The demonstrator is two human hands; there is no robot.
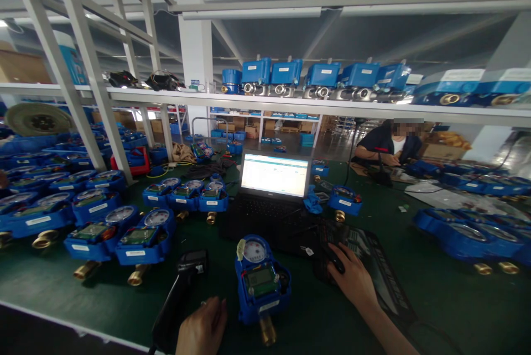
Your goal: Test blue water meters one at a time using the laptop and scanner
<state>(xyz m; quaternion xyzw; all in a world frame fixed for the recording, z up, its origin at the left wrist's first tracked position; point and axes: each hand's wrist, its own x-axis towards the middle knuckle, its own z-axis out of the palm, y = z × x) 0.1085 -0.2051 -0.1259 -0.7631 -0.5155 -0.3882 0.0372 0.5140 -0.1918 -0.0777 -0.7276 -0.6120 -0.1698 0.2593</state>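
Note:
My left hand [203, 327] is closed round the grip of a black handheld scanner [182, 288] at the near edge of the green bench. Just right of it lies a blue water meter [261, 280] with a dial, a small display and a brass fitting pointing toward me. My right hand [352, 277] rests on a black mouse [334, 261] on a dark mat, fingers curved over it. An open laptop [274, 178] with a lit screen stands behind the meter.
Several blue meters [124, 236] lie in rows across the left of the green bench [435, 299], more at the right [468, 230]. A shelf [315, 105] overhead carries blue valve units. Another person [390, 145] sits at the far right.

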